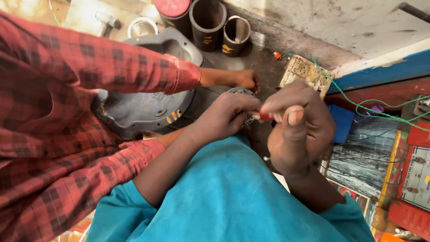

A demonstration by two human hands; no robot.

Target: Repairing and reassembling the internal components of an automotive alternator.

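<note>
Grey metal housing (143,105) on dark surface (262,58). Three black cylinders (208,20) behind it. Cream socket board (304,74) with green wire (358,101); blue block (342,123) beside. Co-worker's red plaid sleeve (67,67) at left.

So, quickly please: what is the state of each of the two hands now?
Left hand: closed on a small metal part, mostly hidden.
Right hand: closed, pinching a thin red-handled tool between thumb and fingers.

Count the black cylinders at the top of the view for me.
3. One with a red lid at left, an open one in the middle, a shorter open one at right. The sleeve may hide others.
</note>
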